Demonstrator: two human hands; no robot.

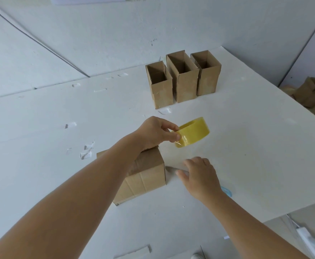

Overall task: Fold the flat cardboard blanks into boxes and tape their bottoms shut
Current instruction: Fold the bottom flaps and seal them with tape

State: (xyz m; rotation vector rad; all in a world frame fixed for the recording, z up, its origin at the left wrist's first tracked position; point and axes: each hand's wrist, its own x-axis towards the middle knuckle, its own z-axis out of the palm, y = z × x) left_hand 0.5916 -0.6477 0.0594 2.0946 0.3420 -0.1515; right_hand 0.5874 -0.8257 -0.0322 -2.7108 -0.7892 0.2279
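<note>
A cardboard box (147, 178) stands on the white table (246, 146) with its taped side up, partly under my left forearm. Just above and right of it, my left hand (156, 132) pinches a yellow tape roll (195, 130) by its near rim and holds it off the table. My right hand (199, 174) lies palm down, right of the box, over a cutting tool. The tool's grey tip (169, 169) shows beside my thumb and its blue handle (227, 191) shows behind my wrist. Three open-topped boxes (182, 79) stand in a row at the back.
Small white tape scraps (86, 152) dot the table's left half. The table's right edge runs diagonally, and its near corner lies under my right forearm. Beyond that edge, brown cardboard pieces (313, 92) sit lower down. White walls enclose the back.
</note>
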